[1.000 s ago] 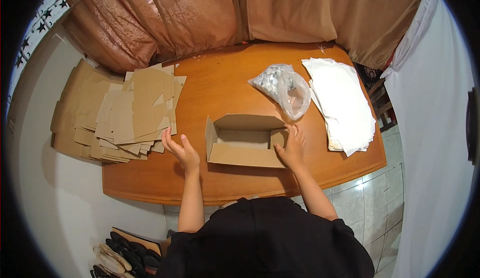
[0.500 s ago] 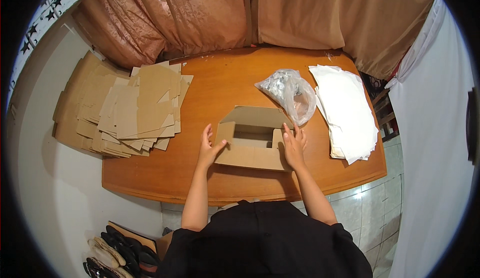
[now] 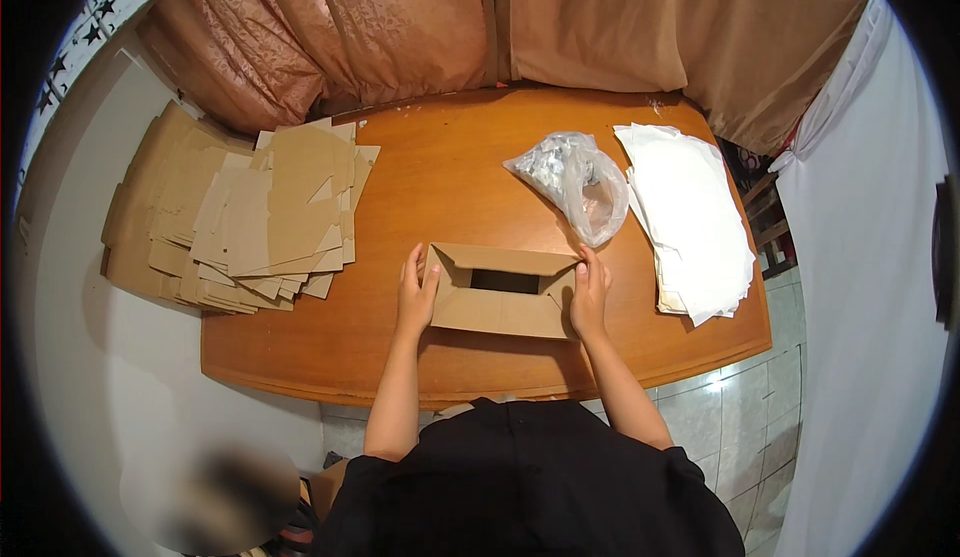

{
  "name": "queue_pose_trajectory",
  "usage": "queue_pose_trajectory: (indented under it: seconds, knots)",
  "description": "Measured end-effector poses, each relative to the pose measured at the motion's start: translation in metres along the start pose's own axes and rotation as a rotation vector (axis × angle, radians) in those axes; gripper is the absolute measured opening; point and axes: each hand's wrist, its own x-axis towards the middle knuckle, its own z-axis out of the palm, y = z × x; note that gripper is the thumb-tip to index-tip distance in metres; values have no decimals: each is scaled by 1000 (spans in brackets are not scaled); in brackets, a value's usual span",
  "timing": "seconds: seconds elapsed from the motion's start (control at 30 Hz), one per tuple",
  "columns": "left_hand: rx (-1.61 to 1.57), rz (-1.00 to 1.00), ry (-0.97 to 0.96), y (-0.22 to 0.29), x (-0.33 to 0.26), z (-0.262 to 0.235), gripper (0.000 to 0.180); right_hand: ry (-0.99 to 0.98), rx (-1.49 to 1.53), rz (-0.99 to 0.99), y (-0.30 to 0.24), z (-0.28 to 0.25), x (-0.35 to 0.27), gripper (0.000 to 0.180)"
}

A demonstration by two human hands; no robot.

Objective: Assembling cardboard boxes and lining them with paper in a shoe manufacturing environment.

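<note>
A small brown cardboard box [image 3: 500, 314] stands near the front of the wooden table, its flaps slanting inward around a dark rectangular gap in the middle. My left hand [image 3: 416, 295] grips its left side, thumb up along the edge and fingers on the outer wall. Against the right side, my right hand [image 3: 590, 292] holds the box in the same way, its fingertips at the far right corner. The inside of the box is too dark to make out. Just beyond my right hand sits a clear plastic bag [image 3: 585, 187] with silvery things in it.
Flattened cardboard pieces [image 3: 270, 212] lie in a messy stack on the table's left. A pile of white sheets [image 3: 690, 222] covers its right side. Brown curtains [image 3: 590, 27] hang behind the wooden table [image 3: 430, 177]. A blurred round shape [image 3: 215, 492] shows at lower left.
The box's far flap has tipped down and inward, narrowing the opening. My left thumb has moved off the near flap to the left edge. A blurred shape now covers the shoes at lower left.
</note>
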Motion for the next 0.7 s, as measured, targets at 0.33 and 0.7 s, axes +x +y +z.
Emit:
queue_pose_trajectory:
  seconds: [0.33,0.7]
  knots:
    - [472,102,-25,28,0,7,90,-109,-423,-19,-18,1,-5,68]
    - [251,-432,-351,21,12,-14,81,-309,145,604,58,-17,22,75]
